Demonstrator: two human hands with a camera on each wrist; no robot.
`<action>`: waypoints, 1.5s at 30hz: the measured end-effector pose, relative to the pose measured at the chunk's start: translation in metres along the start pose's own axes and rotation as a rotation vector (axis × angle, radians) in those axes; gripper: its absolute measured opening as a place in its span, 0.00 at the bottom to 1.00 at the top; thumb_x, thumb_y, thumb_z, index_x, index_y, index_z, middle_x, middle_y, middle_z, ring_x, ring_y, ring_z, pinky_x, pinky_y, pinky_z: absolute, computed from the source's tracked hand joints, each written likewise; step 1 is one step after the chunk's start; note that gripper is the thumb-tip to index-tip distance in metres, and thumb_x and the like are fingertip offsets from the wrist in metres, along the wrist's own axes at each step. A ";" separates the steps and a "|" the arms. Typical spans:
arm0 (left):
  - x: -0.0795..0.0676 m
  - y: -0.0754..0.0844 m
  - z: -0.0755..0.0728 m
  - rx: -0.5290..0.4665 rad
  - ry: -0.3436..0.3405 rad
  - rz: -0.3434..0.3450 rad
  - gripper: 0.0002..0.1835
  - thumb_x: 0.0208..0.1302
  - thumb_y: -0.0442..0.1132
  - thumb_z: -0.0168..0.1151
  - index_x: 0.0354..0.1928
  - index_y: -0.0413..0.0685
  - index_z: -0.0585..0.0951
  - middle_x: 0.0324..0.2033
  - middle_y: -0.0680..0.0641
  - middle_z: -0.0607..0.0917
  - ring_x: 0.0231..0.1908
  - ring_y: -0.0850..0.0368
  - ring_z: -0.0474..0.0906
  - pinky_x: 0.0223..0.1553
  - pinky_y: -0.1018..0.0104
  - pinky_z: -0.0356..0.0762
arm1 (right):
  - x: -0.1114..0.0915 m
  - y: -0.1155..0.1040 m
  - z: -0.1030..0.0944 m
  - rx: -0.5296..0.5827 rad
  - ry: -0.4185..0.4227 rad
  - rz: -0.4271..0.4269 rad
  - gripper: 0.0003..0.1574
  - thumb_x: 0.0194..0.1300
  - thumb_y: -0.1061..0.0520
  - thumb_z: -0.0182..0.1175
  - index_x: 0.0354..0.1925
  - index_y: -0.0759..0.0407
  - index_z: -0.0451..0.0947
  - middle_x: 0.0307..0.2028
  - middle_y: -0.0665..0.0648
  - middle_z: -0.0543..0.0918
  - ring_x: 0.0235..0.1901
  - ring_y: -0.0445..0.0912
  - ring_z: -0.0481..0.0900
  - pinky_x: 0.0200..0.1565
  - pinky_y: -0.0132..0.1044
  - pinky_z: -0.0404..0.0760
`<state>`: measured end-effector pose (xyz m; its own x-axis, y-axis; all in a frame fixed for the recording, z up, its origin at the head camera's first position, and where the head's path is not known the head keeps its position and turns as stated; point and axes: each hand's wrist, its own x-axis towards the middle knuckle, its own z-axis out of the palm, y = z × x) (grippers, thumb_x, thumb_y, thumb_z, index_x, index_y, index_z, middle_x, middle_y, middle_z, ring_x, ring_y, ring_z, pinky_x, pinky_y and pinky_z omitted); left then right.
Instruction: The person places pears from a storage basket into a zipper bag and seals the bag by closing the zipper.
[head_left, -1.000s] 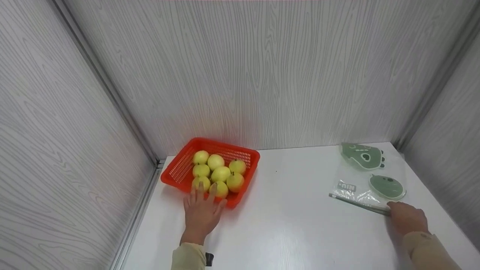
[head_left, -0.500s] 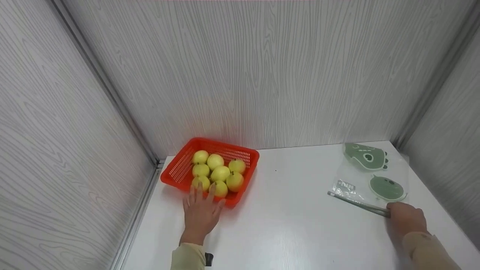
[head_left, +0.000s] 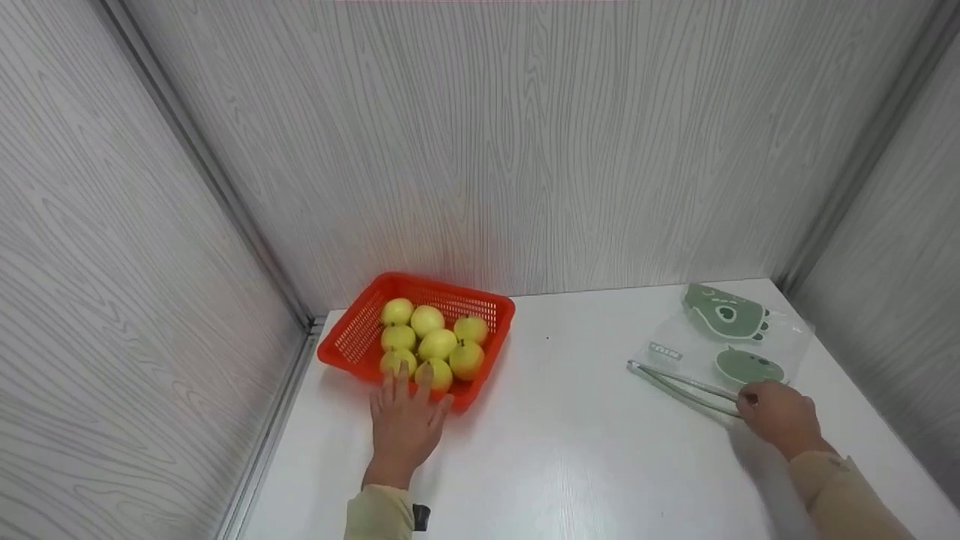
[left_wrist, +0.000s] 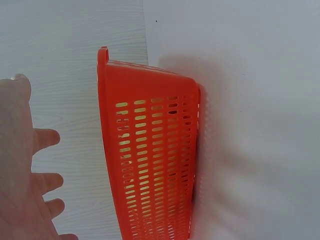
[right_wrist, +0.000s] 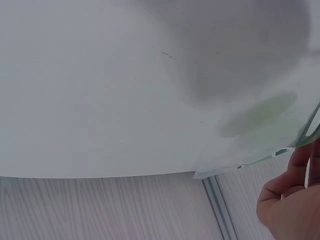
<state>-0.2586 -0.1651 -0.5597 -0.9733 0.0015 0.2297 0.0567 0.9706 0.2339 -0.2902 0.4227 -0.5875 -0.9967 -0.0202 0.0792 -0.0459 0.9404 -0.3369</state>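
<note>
The red basket (head_left: 356, 339) of yellow-green fruit (head_left: 437, 345) sits on the white desk (head_left: 570, 427), and at its near side the left hand (head_left: 405, 424) reaches up with fingers spread and straight, gripping nothing — the fingertips overlap the nearest fruit from above, though I cannot tell whether they touch. Well to the right of the basket lies a clear plastic bag (head_left: 726, 326) (green cartoon shapes printed on it), and the right hand (head_left: 780, 416) pinches its green-edged mouth — the two strips parted on the side toward the basket.
</note>
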 end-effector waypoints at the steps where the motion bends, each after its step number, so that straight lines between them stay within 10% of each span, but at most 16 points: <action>1: -0.001 0.000 0.001 -0.001 0.003 0.002 0.40 0.71 0.66 0.56 0.78 0.57 0.65 0.79 0.37 0.59 0.79 0.32 0.49 0.73 0.24 0.50 | 0.000 -0.003 -0.001 0.011 -0.002 0.007 0.13 0.68 0.56 0.58 0.41 0.63 0.86 0.34 0.62 0.88 0.33 0.57 0.82 0.42 0.69 0.74; 12: -0.005 0.004 0.007 -0.054 0.021 0.043 0.38 0.72 0.64 0.56 0.77 0.56 0.67 0.79 0.38 0.60 0.78 0.33 0.52 0.73 0.26 0.53 | -0.001 -0.042 -0.007 0.092 0.037 -0.008 0.16 0.70 0.55 0.59 0.45 0.66 0.86 0.36 0.60 0.87 0.32 0.49 0.78 0.34 0.43 0.77; 45: 0.009 0.094 0.027 -0.193 0.008 0.145 0.34 0.75 0.64 0.52 0.73 0.53 0.73 0.77 0.38 0.63 0.77 0.37 0.56 0.76 0.36 0.56 | -0.021 -0.147 -0.031 0.508 0.081 0.072 0.17 0.73 0.52 0.60 0.50 0.61 0.86 0.35 0.57 0.86 0.35 0.49 0.80 0.32 0.33 0.82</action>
<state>-0.2682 -0.0668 -0.5615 -0.9501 0.1349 0.2813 0.2381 0.8962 0.3744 -0.2608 0.2951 -0.5100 -0.9910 0.0836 0.1049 -0.0247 0.6548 -0.7554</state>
